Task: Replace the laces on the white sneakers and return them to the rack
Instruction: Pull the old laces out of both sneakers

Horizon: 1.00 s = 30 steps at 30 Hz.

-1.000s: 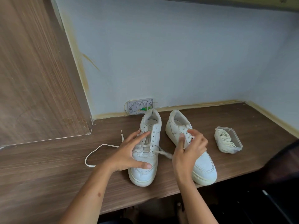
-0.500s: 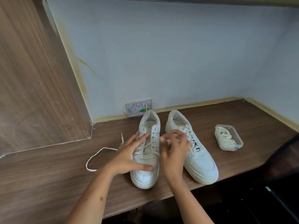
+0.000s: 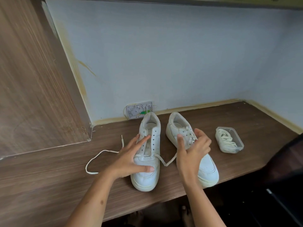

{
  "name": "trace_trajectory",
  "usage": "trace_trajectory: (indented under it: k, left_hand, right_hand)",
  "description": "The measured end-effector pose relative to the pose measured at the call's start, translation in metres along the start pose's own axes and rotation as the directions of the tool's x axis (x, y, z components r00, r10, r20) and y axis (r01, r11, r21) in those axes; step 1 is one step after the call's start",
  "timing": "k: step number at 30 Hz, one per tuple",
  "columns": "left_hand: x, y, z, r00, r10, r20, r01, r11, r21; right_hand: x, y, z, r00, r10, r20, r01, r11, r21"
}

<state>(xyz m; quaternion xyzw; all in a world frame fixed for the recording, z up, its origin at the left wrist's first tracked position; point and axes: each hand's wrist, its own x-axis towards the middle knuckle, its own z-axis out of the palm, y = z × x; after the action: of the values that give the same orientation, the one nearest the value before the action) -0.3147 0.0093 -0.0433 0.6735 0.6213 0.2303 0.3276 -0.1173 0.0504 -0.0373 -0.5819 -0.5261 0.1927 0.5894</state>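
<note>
Home nook: wooden shelf (image 3: 49,169), painted wall (image 3: 164,54)

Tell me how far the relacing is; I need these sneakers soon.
Early. The left sneaker is nearly unlaced, its lace trailing both sides. The left hand steadies it; the right hand pulls the lace. The right sneaker stays laced; replacement laces wait in the tub.

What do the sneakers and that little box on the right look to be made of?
Sneakers: smooth white leather or imitation, judging by stitched panels and faint sheen; which one is unclear. Box: clear plastic, since laces show through its walls.
</note>
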Motion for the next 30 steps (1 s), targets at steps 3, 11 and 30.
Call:
trace_trajectory:
  k: [3,11,30]
  left_hand:
    - [0.000,0.005,0.004,1.000,-0.013,-0.027,0.016,0.992,0.128]
    - [0.006,0.009,0.013,0.982,0.008,-0.188,0.033,0.977,0.210]
    - [0.017,0.009,0.024,0.953,-0.055,-0.297,0.160,0.925,0.345]
  right_hand:
    - [-0.001,-0.001,-0.003,0.990,-0.098,0.105,0.104,0.993,-0.051]
    - [-0.024,0.014,0.005,0.686,-0.222,0.692,0.435,0.888,-0.146]
    - [-0.007,0.020,-0.012,0.823,-0.332,0.461,0.464,0.861,-0.208]
